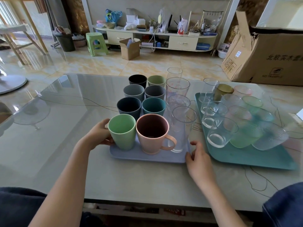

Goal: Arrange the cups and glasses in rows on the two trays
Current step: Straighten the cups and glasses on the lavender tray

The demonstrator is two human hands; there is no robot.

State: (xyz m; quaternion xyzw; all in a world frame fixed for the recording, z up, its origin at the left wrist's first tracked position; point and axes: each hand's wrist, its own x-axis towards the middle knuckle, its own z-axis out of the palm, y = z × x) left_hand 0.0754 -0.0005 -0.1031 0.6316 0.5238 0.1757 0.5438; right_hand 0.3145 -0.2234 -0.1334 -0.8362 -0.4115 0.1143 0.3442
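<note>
Observed at inspection: blue-grey tray (147, 157) on the table (68, 145), loaded in three rows — two of coloured cups, one of tall clear glasses along the right side. Left hand (96, 135) curled around the tray's left edge just beside the light green cup (122, 131), fingers apparently touching the cup wall; hidden behind the cup, so contact with the rim of the tray not confirmed. Right hand (198, 157) set at the near right corner, fingers spread narrow on the edge, holding no vessel. Pink mug (153, 133) at the near end between both hands, handle turned toward the nearest tall glass (182, 128) and close against it. Teal tray (246, 157) lying just to the right, apart from the first, carrying small clear and tinted glasses in rough rows — several leaning in this wide view, true tilt not determinable. Judged step: squaring or shifting the loaded blue-grey tray. Recommended: grip kept low and even on both sides, tray slid flat rather than lifted, movement slow since tall glasses likely to topple first; mug handle turned away from the glass; clearance from the teal tray maintained.
</note>
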